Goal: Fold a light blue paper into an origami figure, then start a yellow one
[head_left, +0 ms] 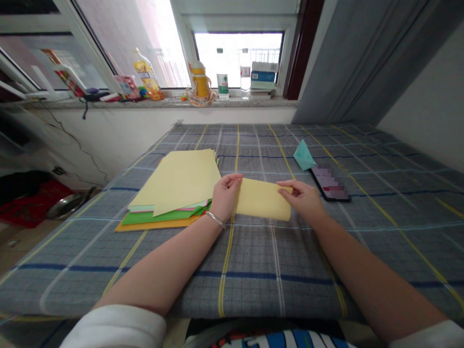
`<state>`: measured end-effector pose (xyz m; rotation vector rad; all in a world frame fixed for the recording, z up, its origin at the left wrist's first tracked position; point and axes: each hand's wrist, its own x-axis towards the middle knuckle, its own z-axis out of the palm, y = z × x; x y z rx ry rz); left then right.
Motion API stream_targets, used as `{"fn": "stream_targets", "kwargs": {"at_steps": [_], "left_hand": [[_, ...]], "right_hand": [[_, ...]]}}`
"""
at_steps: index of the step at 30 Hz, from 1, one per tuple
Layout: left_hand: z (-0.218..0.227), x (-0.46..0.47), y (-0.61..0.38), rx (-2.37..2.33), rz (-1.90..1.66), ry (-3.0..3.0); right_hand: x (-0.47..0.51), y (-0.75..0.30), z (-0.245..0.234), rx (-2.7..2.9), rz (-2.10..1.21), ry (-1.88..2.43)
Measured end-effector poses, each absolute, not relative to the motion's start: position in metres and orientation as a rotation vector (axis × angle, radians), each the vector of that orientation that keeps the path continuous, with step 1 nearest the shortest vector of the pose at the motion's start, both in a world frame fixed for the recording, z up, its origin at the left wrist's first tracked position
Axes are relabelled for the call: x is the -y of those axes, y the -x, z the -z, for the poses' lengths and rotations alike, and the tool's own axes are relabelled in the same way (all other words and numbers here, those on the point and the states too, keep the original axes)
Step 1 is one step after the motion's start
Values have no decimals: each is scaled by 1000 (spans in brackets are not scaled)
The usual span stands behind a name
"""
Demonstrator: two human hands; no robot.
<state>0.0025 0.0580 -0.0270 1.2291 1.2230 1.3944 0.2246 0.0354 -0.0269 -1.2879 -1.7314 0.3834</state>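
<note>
A piece of pale yellow paper (263, 199), bent over along its far edge, is stretched between my two hands above the checked cloth. My left hand (225, 193), with a silver bangle at the wrist, pinches its left end. At the far right corner, my right hand (301, 195) grips it between thumb and fingers. Just left of my left hand lies a stack of coloured paper (181, 181), yellow on top, with green and orange sheets showing at the near edge. Whether the held paper is one layer or more, I cannot tell.
A folded turquoise paper (303, 155) touches a phone (330, 182) right of my hands. The plaid cloth (253, 261) covers the surface. Along the windowsill (166, 102) stand a juice bottle (148, 75), a yellow cup (200, 79), water bottles (245, 72) and boxes (263, 77).
</note>
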Motion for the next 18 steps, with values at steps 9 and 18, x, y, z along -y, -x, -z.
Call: {"fn": "stream_targets", "kwargs": {"at_steps": [9, 18], "left_hand": [[32, -66, 3, -1245, -1328, -1252], [44, -96, 19, -1555, -1018, -1993]], "right_hand": [[-50, -234, 39, 1518, -742, 1250], [-76, -237, 51, 1602, -588, 1439]]}}
